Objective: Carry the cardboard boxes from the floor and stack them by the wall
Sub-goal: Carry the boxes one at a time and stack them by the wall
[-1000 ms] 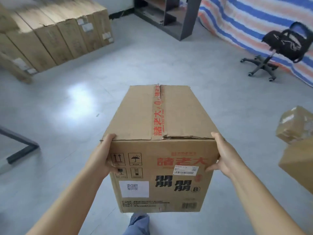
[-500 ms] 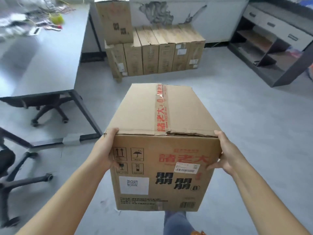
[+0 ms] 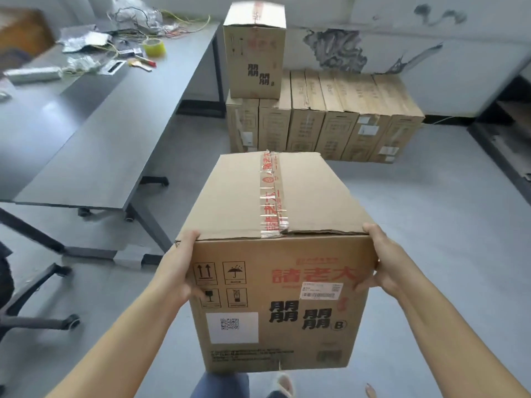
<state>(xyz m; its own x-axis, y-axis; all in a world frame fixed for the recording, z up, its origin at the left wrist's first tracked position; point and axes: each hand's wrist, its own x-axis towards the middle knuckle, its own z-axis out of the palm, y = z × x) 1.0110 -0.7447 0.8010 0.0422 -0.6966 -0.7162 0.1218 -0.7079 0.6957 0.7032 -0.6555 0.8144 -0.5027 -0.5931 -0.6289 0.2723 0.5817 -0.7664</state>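
Note:
I carry a brown cardboard box [image 3: 275, 214] with red tape along its top seam and black and red print on the near face. My left hand [image 3: 179, 268] grips its left side, thumb on the front face. My right hand [image 3: 382, 265] grips its right side the same way. The box is off the floor, held in front of me. Ahead, by the wall, a row of several narrow cartons [image 3: 330, 122] stands on the floor. A matching printed box [image 3: 254, 53] sits on the left end of that row.
A long grey table [image 3: 94, 133] runs along the left, with a tape roll [image 3: 154, 47], wires and bags at its far end. An office chair base [image 3: 37, 314] is at lower left. A dark shelf unit [image 3: 505, 133] stands at right. Grey floor lies between me and the cartons.
The view has swung left and moved closer to the cartons by the wall, which now sit straight ahead. Both hands keep the same hold on the box.

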